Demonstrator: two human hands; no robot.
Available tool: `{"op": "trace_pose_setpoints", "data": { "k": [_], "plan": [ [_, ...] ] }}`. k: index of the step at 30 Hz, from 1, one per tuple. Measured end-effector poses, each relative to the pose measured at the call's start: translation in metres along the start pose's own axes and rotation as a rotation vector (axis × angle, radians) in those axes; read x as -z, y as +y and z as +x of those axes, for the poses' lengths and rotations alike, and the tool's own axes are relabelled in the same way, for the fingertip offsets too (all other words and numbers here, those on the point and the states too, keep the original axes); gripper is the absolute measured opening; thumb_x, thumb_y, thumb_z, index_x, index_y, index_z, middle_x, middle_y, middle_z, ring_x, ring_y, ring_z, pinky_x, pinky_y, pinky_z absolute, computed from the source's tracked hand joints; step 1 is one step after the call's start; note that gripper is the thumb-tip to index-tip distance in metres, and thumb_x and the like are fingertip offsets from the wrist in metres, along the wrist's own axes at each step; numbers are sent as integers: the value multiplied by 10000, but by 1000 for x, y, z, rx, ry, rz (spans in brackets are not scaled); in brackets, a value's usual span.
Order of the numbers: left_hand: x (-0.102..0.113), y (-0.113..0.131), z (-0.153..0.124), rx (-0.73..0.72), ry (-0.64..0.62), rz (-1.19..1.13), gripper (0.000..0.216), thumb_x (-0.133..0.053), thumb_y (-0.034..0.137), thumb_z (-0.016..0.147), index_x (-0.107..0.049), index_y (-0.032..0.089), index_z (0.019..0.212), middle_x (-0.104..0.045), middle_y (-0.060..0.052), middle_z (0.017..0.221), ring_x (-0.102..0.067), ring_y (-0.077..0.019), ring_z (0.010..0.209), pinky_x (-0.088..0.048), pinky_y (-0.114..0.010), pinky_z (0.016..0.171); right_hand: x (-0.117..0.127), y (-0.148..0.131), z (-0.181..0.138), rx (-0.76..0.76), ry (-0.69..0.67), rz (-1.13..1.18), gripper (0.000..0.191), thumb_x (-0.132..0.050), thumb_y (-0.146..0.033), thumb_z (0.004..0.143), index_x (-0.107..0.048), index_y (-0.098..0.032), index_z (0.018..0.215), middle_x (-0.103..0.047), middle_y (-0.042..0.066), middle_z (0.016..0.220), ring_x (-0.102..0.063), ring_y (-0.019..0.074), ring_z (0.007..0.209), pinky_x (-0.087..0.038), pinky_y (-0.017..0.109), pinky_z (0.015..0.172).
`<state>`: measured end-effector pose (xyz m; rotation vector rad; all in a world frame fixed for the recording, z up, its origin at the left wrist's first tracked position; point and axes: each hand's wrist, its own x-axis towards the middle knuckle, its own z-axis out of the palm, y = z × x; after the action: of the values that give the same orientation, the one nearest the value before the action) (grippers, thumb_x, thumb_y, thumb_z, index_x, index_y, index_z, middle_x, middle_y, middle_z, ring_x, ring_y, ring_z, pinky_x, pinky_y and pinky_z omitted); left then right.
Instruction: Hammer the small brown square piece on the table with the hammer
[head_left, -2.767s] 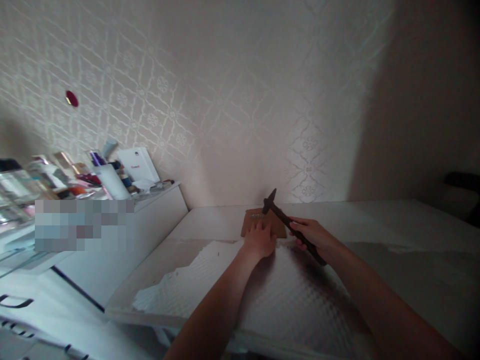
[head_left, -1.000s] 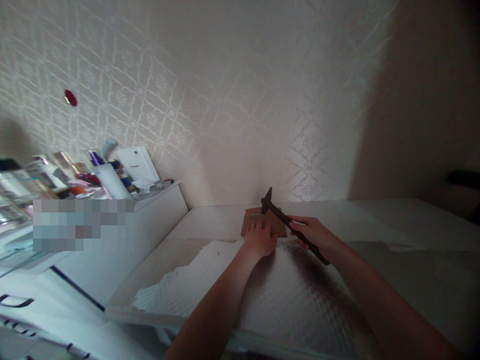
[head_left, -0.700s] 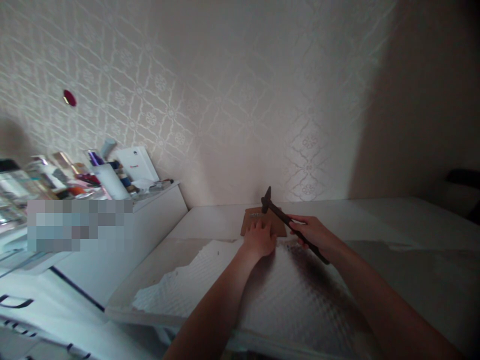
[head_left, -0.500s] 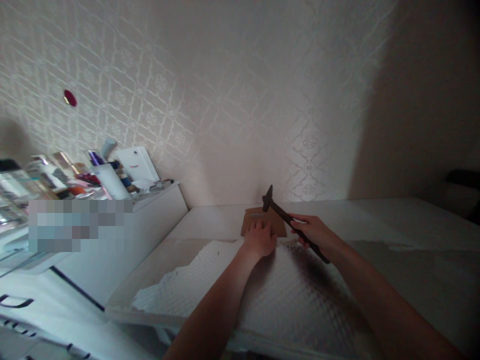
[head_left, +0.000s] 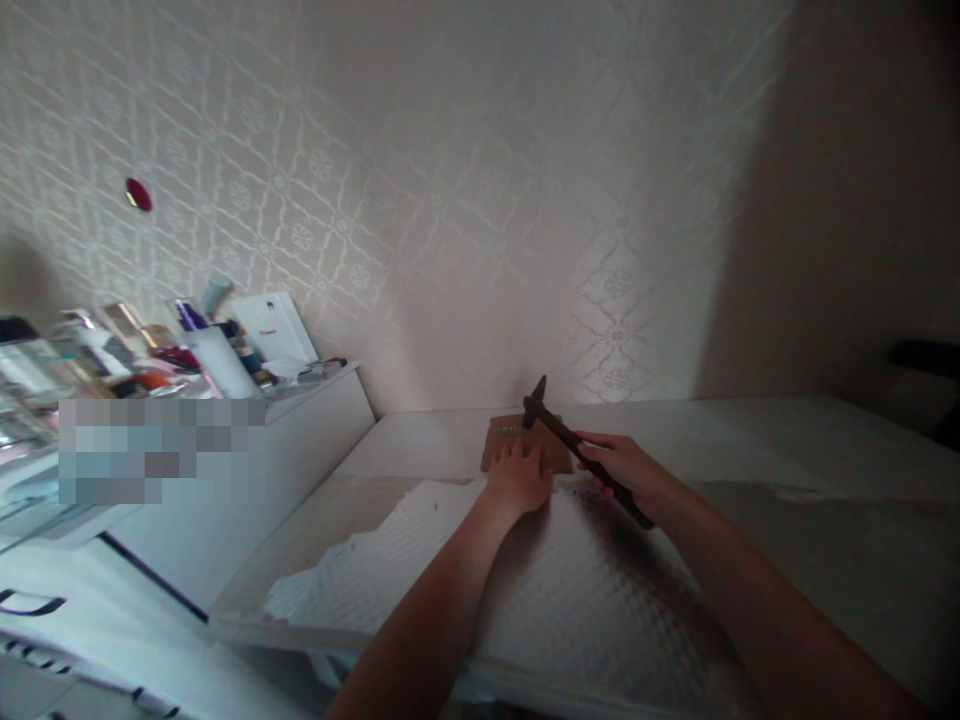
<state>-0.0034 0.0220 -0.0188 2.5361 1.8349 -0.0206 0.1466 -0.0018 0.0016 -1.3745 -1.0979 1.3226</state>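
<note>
My right hand (head_left: 611, 465) is closed round the handle of a dark hammer (head_left: 574, 440). The hammer's head is over the right end of a row of small metallic pieces (head_left: 511, 432), too small to make out, on a brown board (head_left: 555, 458). Whether the head touches them I cannot tell. My left hand (head_left: 519, 478) lies flat on the near part of the board with its fingers spread, just short of the row. Under and in front of the hands spreads a white quilted sheet (head_left: 405, 550) with a ragged edge.
The white table (head_left: 750, 430) meets a patterned wall (head_left: 487, 200) at the back. On the left stands a white cabinet (head_left: 300, 440) crowded with bottles and a white box (head_left: 276, 325). A dark object (head_left: 926, 357) shows at the far right.
The hammer and my right hand have moved slightly down and left, bringing the head nearer the row. My left hand stays in place on the board.
</note>
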Motion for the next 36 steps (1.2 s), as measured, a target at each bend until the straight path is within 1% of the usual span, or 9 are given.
{"op": "trace_pose_setpoints", "data": {
  "k": [6, 11, 15, 19, 23, 27, 32, 36],
  "plan": [
    [2, 1, -2, -2, -2, -2, 564, -278, 436, 888, -299, 165, 1382, -317, -147, 1426, -289, -314, 1298, -281, -454, 1017, 1, 0, 0, -14, -2, 74, 382, -438, -148, 861, -517, -135, 1235, -508, -29, 583, -401, 42, 334, -271, 164, 296],
    [2, 1, -2, 10, -7, -18, 571, -272, 446, 885, -288, 175, 1387, -300, -137, 1438, -275, -317, 1304, -266, -468, 1020, 2, 2, 2, -8, -34, 51, 364, -431, -132, 857, -547, -125, 1201, -504, -30, 570, -390, 42, 324, -268, 170, 291],
    [1, 0, -1, 5, -1, -12, 562, -270, 443, 884, -305, 177, 1378, -309, -138, 1432, -289, -311, 1297, -274, -455, 1016, 2, 2, 1, -15, -22, 79, 367, -430, -137, 859, -542, -128, 1208, -508, -28, 586, -401, 40, 334, -271, 164, 298],
    [0, 0, 0, 4, 6, -8, 566, -268, 444, 885, -304, 168, 1378, -339, -147, 1413, -301, -316, 1288, -277, -465, 1011, 1, 1, 0, -4, -28, 49, 371, -427, -127, 857, -541, -117, 1210, -495, -32, 569, -386, 38, 323, -261, 166, 292],
    [1, 0, -1, 4, 1, -5, 572, -272, 439, 888, -292, 158, 1385, -320, -155, 1422, -299, -324, 1289, -276, -466, 1013, 0, 0, -1, -22, -6, 72, 379, -433, -133, 859, -528, -127, 1226, -506, -30, 576, -391, 38, 329, -263, 163, 299],
    [3, 2, -2, -1, -8, -8, 571, -271, 432, 889, -290, 152, 1387, -311, -155, 1427, -280, -317, 1299, -280, -464, 1012, 0, -1, -2, -33, -14, 61, 373, -437, -132, 857, -541, -128, 1215, -511, -27, 576, -389, 37, 330, -265, 163, 299],
    [2, 1, -2, 4, -3, -19, 569, -273, 432, 885, -295, 163, 1386, -324, -142, 1422, -277, -311, 1301, -277, -460, 1017, 1, 0, 0, -22, -10, 74, 386, -438, -137, 855, -529, -123, 1230, -505, -26, 571, -401, 46, 336, -277, 167, 298],
    [2, 1, -2, 4, 2, -21, 568, -273, 429, 882, -293, 164, 1384, -318, -142, 1425, -285, -314, 1296, -276, -464, 1016, 0, 1, 0, -4, -12, 36, 384, -443, -137, 851, -538, -120, 1222, -499, -30, 557, -383, 42, 323, -262, 166, 289]
  ]
}}
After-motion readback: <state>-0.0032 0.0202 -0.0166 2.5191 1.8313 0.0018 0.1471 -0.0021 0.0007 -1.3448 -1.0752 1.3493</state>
